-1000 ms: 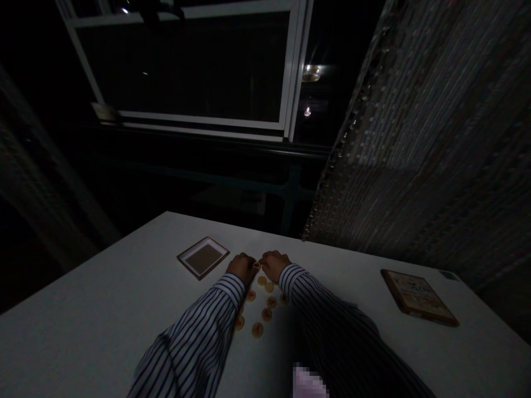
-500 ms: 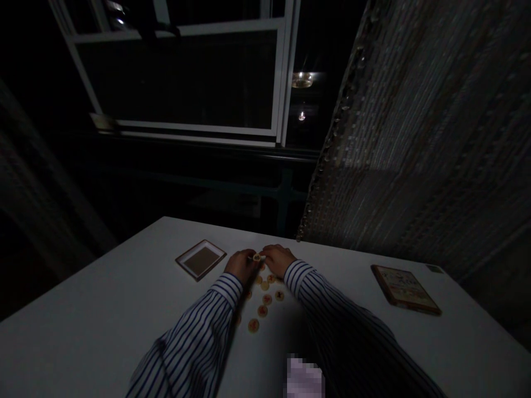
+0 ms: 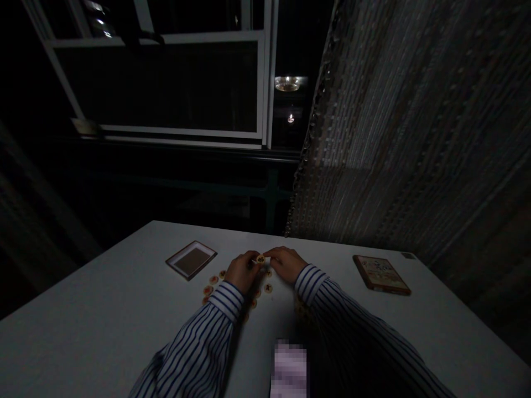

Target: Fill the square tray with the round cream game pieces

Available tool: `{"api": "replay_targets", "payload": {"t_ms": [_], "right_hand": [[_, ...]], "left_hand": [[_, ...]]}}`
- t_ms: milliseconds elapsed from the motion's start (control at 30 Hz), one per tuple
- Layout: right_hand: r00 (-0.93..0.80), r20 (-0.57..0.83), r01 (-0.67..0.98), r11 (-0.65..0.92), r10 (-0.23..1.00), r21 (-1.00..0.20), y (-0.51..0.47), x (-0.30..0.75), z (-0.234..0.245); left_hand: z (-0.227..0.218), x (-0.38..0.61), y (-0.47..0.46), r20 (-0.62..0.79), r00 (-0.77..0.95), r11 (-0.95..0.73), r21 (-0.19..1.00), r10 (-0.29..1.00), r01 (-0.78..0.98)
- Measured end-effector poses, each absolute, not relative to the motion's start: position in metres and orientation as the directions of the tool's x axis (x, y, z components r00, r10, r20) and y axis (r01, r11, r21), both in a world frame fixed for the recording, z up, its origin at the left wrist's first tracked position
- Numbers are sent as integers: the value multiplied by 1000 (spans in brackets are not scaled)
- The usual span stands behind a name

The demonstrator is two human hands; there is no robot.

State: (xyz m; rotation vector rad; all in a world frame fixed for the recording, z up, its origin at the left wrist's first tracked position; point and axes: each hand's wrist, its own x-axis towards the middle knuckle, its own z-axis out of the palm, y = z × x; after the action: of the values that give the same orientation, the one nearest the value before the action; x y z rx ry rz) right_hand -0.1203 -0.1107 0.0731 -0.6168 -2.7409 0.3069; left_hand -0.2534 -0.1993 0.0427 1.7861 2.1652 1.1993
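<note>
Near the middle of the table, my left hand [image 3: 244,271] is closed, pinching a round wooden xiangqi piece [image 3: 260,258] with a dark mark facing me. My right hand [image 3: 287,264] meets it from the other side, its curved fingertips at the piece's right edge; its thumb is hidden. Below the hands lie loose pieces, one of them a dark-marked piece [image 3: 268,288]. To the left of my left hand, several more form a curved row, among them a red-marked piece [image 3: 208,290]. A dim cluster of pieces [image 3: 302,309] lies partly behind my right sleeve.
On the white table [image 3: 136,309], an open shallow box tray [image 3: 170,263] lies at the back left. A flat box lid [image 3: 382,275] with a printed picture rests on the right, with a small dark card [image 3: 408,256] behind it. A beaded curtain [image 3: 357,138] hangs beyond the table.
The view has swung to the right. My hands stay together around a piece, whose dark mark now shows more plainly. Pieces left of my left hand and by my right sleeve have come into sight.
</note>
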Motion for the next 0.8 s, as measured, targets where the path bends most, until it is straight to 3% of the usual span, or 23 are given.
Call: {"api": "replay_targets", "payload": {"t_ms": [800], "right_hand": [[-754,323,323,750,573,-577,-133,-42,57]], "left_hand": [[35,-178,-214,416,-257,-157,736,873,659]]}}
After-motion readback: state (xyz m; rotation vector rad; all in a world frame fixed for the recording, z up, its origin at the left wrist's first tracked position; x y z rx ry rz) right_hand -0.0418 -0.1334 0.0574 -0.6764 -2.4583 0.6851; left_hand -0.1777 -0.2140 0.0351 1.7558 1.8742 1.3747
